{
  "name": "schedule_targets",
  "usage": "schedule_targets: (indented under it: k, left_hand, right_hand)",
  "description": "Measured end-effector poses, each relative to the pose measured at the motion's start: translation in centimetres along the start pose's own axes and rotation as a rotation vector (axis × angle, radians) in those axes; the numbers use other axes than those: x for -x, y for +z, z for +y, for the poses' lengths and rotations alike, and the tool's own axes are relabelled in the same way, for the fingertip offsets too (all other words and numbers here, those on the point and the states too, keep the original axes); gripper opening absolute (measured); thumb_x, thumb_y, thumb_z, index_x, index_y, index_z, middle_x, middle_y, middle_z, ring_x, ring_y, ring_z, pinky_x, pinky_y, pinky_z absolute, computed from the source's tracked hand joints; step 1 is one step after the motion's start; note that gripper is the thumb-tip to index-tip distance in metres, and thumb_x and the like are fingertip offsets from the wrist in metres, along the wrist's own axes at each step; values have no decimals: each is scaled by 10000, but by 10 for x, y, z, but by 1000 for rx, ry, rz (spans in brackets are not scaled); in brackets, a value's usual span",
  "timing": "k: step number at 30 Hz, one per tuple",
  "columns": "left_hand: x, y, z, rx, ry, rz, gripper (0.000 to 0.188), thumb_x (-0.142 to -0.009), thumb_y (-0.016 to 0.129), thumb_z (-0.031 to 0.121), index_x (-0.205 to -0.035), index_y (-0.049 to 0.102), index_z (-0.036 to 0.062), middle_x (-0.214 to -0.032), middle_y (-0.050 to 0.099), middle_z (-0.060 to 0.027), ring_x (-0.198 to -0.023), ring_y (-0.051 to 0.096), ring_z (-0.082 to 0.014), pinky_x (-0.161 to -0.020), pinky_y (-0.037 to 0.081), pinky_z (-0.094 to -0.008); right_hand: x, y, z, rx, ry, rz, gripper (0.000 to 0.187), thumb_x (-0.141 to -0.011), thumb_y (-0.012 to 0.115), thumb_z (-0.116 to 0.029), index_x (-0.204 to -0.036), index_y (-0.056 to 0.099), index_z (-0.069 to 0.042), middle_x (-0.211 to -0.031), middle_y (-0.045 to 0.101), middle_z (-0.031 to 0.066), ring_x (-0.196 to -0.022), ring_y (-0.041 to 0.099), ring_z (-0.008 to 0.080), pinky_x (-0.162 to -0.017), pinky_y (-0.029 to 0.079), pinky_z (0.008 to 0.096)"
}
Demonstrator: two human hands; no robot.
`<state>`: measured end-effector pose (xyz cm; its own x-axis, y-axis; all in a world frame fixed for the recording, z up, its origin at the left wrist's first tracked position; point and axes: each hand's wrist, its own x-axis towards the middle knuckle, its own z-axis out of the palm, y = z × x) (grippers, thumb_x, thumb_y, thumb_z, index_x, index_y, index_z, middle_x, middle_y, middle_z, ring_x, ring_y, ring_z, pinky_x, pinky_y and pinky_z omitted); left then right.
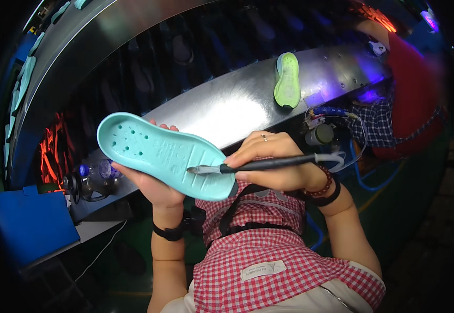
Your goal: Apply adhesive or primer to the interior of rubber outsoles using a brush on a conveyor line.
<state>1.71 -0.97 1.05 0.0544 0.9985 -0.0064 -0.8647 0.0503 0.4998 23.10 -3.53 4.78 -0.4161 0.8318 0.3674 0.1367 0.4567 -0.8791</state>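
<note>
A turquoise shoe sole (159, 148) rests tilted in my left hand (155, 183), its inner face up, with a group of small holes near its left end and raised ribs toward the right. My left thumb lies along the near edge while fingertips show over the far edge. In my right hand (284, 167), closed in a pen-like grip, is a slim black-handled brush (268, 164) with a pale tube at its rear end. The greyish brush tip lies against the ribbed part of the sole.
Beyond my hands runs a metal ledge (221, 96) carrying a yellow-green sole (288, 81). Behind it, dark soles sit in shadow. A clear bottle (101, 175) and blue box (34, 224) are at left. A co-worker in a red top (414, 88) is at right, near a small jar (321, 134).
</note>
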Motion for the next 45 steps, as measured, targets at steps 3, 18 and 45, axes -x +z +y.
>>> schedule_targets:
  k: [3,18,45]
  left_hand:
    - [-4,1,4,27,27,-50,848,-779,239,745,-1293,366,82,-1156,503,-150,-1067,490,-316,-927,393,-448]
    - [12,25,-18,186,-159,-201,732,-871,264,593,-1352,276,41,-1294,414,-188,-1131,465,-366,-980,345,-529]
    - [-11,18,-6,-208,-98,-221,688,-828,447,500,-1293,346,3,-1208,465,-225,-1005,529,-379,-838,436,-549]
  right_hand:
    - [3,6,7,-166,-38,-171,208,-669,711,-19,-874,673,-28,-859,669,90,-816,610,190,-738,481,288]
    - [9,32,3,-661,274,117,195,-769,610,15,-962,594,37,-983,621,165,-950,597,213,-847,468,312]
    - [-24,-11,1,-199,-166,-80,149,-687,689,-55,-828,653,-23,-806,659,101,-737,637,211,-672,496,287]
